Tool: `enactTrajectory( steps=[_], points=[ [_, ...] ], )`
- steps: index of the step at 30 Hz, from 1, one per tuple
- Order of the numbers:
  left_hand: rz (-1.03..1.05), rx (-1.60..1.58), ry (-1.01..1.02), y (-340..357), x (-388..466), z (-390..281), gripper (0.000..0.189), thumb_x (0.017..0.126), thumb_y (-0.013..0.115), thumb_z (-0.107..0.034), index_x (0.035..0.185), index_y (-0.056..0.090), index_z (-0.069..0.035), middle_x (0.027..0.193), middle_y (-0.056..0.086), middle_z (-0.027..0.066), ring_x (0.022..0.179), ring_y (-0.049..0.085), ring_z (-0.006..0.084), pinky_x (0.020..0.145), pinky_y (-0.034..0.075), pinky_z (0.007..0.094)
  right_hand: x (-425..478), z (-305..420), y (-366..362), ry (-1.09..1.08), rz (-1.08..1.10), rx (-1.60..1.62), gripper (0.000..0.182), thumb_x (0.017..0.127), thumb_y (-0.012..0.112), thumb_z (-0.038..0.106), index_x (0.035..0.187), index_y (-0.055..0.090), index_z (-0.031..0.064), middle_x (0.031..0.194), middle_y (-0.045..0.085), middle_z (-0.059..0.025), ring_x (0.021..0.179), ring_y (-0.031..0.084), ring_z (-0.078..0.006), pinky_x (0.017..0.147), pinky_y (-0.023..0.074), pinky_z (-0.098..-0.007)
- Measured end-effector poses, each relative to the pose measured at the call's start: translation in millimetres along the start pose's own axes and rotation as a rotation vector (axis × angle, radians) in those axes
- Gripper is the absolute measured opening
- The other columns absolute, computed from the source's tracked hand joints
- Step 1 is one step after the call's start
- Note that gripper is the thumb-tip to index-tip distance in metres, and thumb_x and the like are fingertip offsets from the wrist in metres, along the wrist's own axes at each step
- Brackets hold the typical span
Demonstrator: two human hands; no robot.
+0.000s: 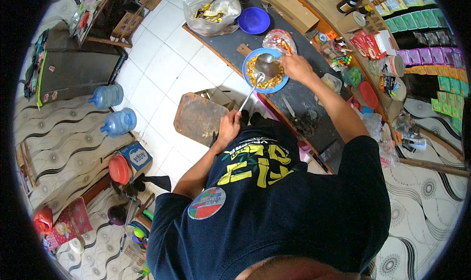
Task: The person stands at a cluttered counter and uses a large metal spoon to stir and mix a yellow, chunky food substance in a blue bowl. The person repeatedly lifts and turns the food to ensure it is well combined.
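A blue plate [265,89] lies near the edge of a dark tabletop [254,43], holding small browned food pieces [275,82] in a ring around a darker middle. My left hand [230,126] is closed on the long handle of a metal spoon or ladle [248,98], whose head rests over the plate. At the plate's right rim, my right hand [296,69] grips a metal spoon [267,58] with its bowl over the food. A wooden board's handle [243,49] sticks out from under the plate. Behind it sits a plastic bag with colourful contents [279,42].
A purple bowl [254,20] and a plastic bag of peels [211,15] stand at the table's far end. A knife [288,106] lies right of the plate. Jars and a red-lidded container [368,95] line the right side. A wooden stool [201,118] stands left of the table.
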State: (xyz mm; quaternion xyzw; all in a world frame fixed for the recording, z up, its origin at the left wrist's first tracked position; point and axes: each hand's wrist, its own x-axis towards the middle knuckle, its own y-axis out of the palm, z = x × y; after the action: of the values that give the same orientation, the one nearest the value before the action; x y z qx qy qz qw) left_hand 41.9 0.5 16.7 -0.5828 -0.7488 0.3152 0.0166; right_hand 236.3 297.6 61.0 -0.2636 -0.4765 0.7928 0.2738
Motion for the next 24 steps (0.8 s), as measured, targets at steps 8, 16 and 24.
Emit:
enactTrajectory(
  steps=[8,16,24],
  points=[
    [-0.027,0.003,0.05,2,-1,1,0.037,0.104,0.052,-0.03,0.09,0.061,0.003,0.071,0.059,0.0248,0.064,0.058,0.0422,0.063,0.045,0.0471,1,-8,11,0.06,-0.03,-0.033,0.021,0.098,0.055,0.022,0.095,0.07,0.0071,0.082,0.067,-0.0272,0.079,0.067,-0.0483,0.072,0.0532,-0.0586],
    [-0.043,-0.001,0.035,2,-3,1,0.037,0.104,0.051,-0.029,0.088,0.061,0.003,0.068,0.056,0.0246,0.061,0.055,0.0409,0.061,0.044,0.0462,-6,22,-11,0.005,0.111,-0.068,0.023,0.097,0.055,0.02,0.094,0.07,0.0041,0.083,0.069,-0.027,0.082,0.069,-0.0468,0.073,0.0554,-0.0565],
    [0.002,0.022,-0.011,-1,-1,-2,0.037,0.104,0.052,-0.03,0.089,0.063,0.002,0.07,0.059,0.0259,0.065,0.058,0.0438,0.061,0.045,0.0477,6,4,-2,-0.018,0.075,-0.039,0.023,0.098,0.055,0.022,0.101,0.073,0.007,0.082,0.069,-0.0257,0.081,0.069,-0.0462,0.073,0.0553,-0.0561]
  ],
)
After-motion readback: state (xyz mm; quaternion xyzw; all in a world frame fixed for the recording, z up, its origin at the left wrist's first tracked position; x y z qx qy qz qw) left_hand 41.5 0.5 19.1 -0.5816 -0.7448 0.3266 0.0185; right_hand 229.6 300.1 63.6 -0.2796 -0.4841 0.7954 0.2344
